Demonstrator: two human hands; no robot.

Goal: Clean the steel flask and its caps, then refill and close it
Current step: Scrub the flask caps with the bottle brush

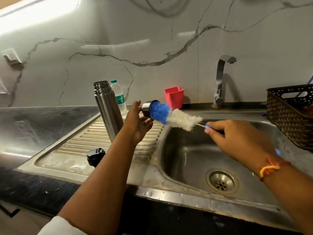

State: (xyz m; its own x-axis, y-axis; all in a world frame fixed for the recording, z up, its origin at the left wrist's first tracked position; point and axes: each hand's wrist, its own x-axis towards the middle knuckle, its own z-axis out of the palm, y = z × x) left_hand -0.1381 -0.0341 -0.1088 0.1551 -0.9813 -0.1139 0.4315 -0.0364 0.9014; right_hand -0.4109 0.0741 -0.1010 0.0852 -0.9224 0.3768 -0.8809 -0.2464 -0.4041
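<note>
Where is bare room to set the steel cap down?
Bare: ribbed drainboard between flask and basin; basin floor around the drain. Crowded: the back edge, with flask, water bottle, red holder; black cap sits on the front drainboard.

We see the steel flask (108, 109) standing uncapped on the ribbed drainboard (79, 139), a tall brushed-metal cylinder with its threaded neck bare and its mouth open, leaning a little to the left in the picture. Our left hand (137, 122) holds its steel outer cap (146, 109) on its side, open end facing right, with the blue tip of the bottle brush (176, 118) pushed into it and the white bristles trailing back to the handle pinched in our right hand (233, 138). The black inner cap (95, 156) sits apart from the flask on the wet near part of the drainboard.
</note>
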